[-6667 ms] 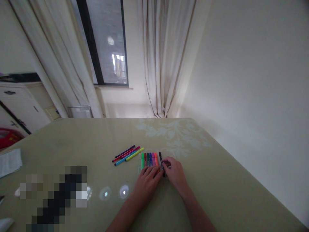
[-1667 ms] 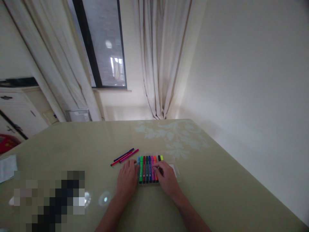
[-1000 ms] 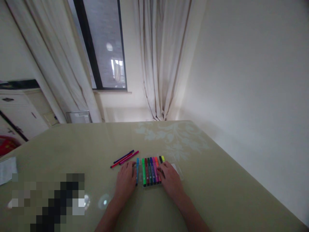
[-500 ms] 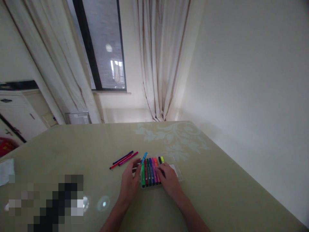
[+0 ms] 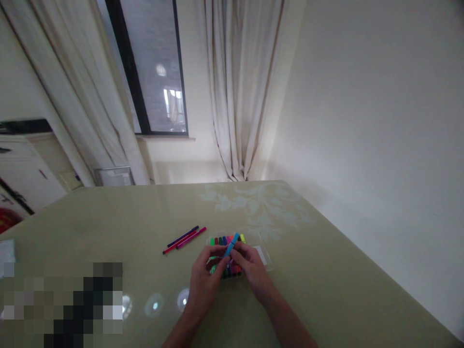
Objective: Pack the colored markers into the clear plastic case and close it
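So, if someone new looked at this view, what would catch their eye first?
Probably the bright blue marker, held slanted between the left hand and right hand. Beneath it, a row of colorful markers lies in a clear case, partly hidden by the hands. To the left, three loose markers lie close together on the table.

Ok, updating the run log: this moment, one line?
left hand: holding cyan marker | right hand: at it | below: marker case | loose: three markers

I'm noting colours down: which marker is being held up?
The light blue marker, raised in the left hand with the right hand against it; the other markers lie in the case or on the table.
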A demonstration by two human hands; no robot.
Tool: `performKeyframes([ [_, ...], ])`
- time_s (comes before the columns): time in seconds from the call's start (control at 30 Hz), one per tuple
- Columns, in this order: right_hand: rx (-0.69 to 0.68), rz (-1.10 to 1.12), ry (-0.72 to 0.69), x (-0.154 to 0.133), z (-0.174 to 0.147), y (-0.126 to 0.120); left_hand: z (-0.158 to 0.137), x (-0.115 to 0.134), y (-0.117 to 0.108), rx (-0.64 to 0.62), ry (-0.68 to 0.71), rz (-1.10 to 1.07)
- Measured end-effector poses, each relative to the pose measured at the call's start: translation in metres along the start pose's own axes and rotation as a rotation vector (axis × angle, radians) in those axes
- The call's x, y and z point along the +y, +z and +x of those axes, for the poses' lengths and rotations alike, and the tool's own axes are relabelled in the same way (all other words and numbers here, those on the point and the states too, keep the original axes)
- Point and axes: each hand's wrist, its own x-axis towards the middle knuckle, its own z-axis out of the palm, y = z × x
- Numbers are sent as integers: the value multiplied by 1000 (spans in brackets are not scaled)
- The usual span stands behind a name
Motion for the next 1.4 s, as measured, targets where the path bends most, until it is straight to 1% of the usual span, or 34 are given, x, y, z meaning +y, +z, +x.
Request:
performKeyframes([
  [0.23, 123, 165, -24, 4, 3, -8, -6, -1, 8, -62, -61, -70],
  [0.47, 107, 192, -33, -3, 2, -7, -9, -2, 10, -90, -73, -102],
  [0.57, 136, 201, -40, -1, 3, -9, -9, -5, 10, -113, -55, -113],
  [0.7, 185, 235, -50, 1, 5, -12, -10, -7, 11, -165, -67, -122],
  [0.83, 183, 263, -37, 0, 6, -13, -11, -6, 10, -198, -53, -100],
  [0.93, 198, 283, -25, -2, 6, -13, -12, -7, 8, -218, 21, 71],
  [1.03, 238, 294, -27, -3, 7, -17, -16, -14, 9, -269, 172, 410],
  [1.1, 272, 250, -48, -4, 9, -22, -19, -20, 11, -310, 263, 648],
  [1.17, 310, 115, -82, -5, 10, -31, -23, -25, 14, -326, 333, 851],
  [1.23, 333, -107, -100, -7, 12, -42, -25, -27, 15, -304, 372, 996],
  [1.33, 328, -432, -60, -7, 14, -58, -25, -27, 14, -256, 396, 1107],
  [1.4, 321, -559, 1, -5, 14, -63, -24, -28, 12, -251, 402, 1142],
])
